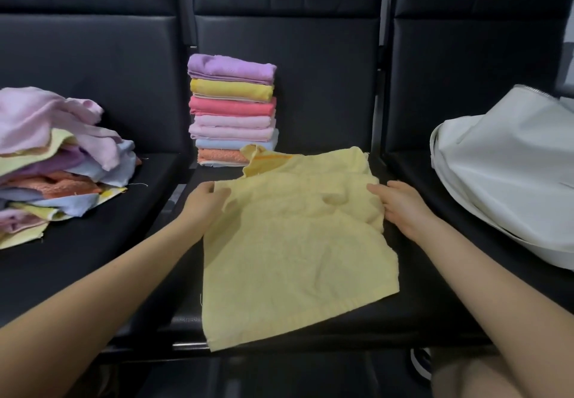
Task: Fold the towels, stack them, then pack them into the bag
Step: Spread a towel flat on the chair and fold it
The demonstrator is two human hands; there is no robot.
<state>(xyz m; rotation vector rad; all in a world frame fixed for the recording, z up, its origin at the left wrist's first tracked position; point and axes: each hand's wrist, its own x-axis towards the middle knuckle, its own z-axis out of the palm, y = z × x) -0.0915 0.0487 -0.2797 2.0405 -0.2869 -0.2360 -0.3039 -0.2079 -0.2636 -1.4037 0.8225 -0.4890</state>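
A pale yellow towel (295, 251) lies on the middle black seat, its far part wrinkled and one far corner turned up. My left hand (205, 202) pinches the towel's left edge. My right hand (400, 208) grips its right edge, fingers curled into the cloth. Behind the towel stands a neat stack of folded towels (233, 111), purple on top, then yellow, pinks, blue and orange. A loose pile of unfolded towels (59, 161) sits on the left seat. A white bag (509, 167) lies on the right seat.
Black padded seats (102, 251) in a row with tall backrests (310, 56) behind. The middle seat's front edge runs just under the towel's near hem. A shoe (421, 363) shows on the floor at the lower right.
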